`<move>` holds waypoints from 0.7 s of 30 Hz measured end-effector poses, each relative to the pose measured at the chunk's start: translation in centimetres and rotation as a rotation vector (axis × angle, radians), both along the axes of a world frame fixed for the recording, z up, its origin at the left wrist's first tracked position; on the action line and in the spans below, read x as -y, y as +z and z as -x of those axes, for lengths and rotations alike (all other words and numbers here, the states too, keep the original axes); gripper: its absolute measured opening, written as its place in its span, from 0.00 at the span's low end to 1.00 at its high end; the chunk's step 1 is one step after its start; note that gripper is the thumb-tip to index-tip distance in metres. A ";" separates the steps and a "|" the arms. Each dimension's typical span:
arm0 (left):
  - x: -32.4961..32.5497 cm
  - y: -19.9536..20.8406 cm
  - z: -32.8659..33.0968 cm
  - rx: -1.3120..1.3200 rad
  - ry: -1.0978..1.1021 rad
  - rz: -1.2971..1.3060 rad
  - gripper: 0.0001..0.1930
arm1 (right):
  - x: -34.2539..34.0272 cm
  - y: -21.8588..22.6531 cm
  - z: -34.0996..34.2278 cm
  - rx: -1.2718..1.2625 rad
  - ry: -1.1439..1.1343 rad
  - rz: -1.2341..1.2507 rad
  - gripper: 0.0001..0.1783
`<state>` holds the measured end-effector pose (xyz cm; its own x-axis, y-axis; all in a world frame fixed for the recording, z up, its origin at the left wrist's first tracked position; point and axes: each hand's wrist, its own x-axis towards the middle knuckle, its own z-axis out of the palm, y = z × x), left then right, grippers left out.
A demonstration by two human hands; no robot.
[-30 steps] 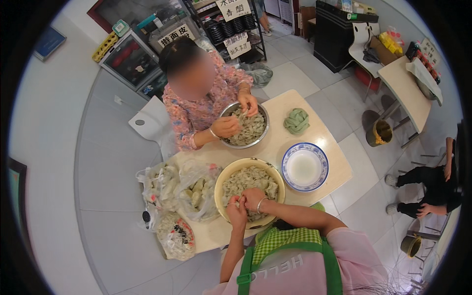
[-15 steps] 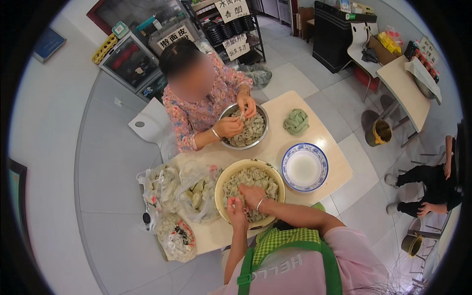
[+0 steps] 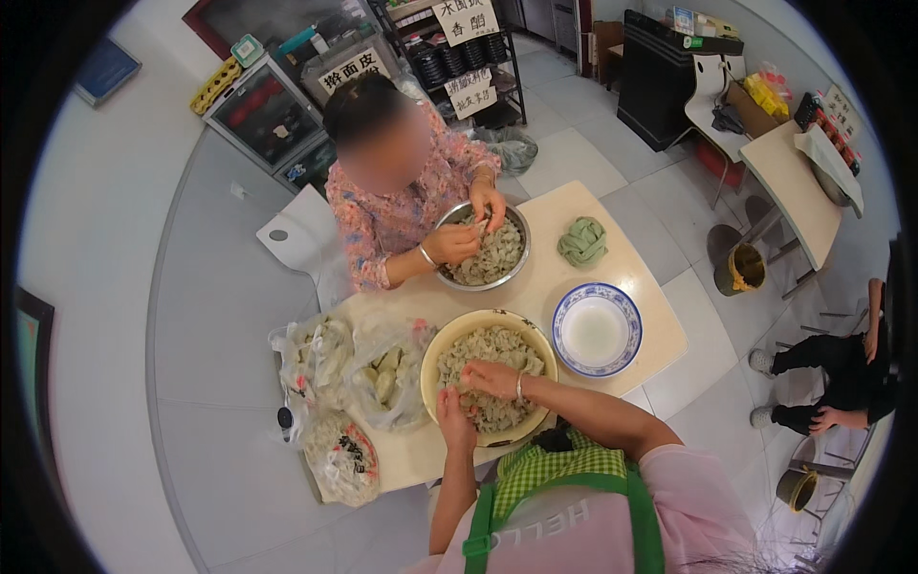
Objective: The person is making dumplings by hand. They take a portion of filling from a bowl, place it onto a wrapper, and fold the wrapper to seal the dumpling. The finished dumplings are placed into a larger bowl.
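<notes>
A cream enamel basin (image 3: 430, 368) on the table holds a heap of torn, pale grey-green dough-like pieces (image 3: 494, 346). Over its left side is my left hand (image 3: 455, 421), fingers pressed together and pointing up. My right hand (image 3: 491, 379), with a bracelet at the wrist, reaches in from the right, its fingers bent toward the left fingertips. Anything pinched in either hand is too small to make out. To the right of the basin stands a blue-and-white bowl (image 3: 555, 330) of cloudy liquid.
Across the table (image 3: 631, 277), a person's hands (image 3: 470, 230) work over a steel bowl (image 3: 525, 251) of similar pieces. A green cloth (image 3: 582, 241) lies at the far right. Several plastic bags (image 3: 382, 373) of pale lumps crowd the left. Another person's legs (image 3: 813, 368) show at right.
My hands have drawn slightly apart; the left shifted left toward the basin's rim. The view has moved a little, so the whole scene sits slightly to the right.
</notes>
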<state>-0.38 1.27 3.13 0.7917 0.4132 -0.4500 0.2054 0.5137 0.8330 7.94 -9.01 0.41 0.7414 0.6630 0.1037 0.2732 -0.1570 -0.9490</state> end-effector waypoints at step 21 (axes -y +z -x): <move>-1.3 -2.1 -0.3 0.032 -0.033 0.333 0.16 | 0.6 1.6 0.7 0.175 0.188 0.206 0.11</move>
<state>-0.07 2.60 1.02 0.8180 0.2218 -0.5308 0.2030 0.7520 0.6271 7.20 -9.64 2.03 0.5863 0.8072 0.0682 0.4723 -0.2722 -0.8384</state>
